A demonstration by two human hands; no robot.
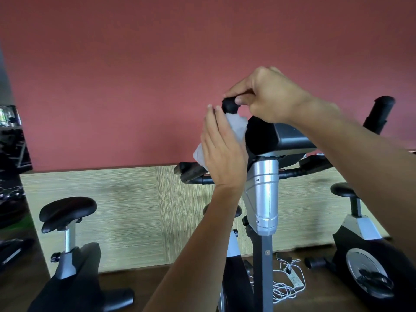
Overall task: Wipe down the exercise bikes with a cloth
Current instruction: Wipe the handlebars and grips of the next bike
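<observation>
On the far left there is a dark doorway (11,167) with blurry things inside. Next to it stands a bike (67,255) with a black seat (67,210) on a silver post. Behind it is a pale striped wall panel (126,212), and above that a big red wall (135,75).

In the middle stands the exercise bike (263,199) that the person works on. It has a shiny silver post and a black screen box (276,138) on top.

The left hand (221,154) is raised beside the screen box. Its fingers are straight and close together, and they press a white cloth (234,127) against the bike's upright handle. The cloth shows above the hand and peeks out below it on the left. A flat, worn armrest (191,171) sticks out just under this hand.

The right hand (267,95) reaches over the top of the screen box. Its grip is closed: the thumb and fingers pinch the black handle tip (229,105), right above the cloth. The right arm covers part of the screen box and the handlebar behind it.

On the floor (315,298), just right of the post, a white cable (286,282) lies in a loose tangle.

On the far right stands a third bike (364,251) with a small black seat (343,190) and a round silver wheel cover. Its black handle (380,111) pokes up above the arm.
</observation>
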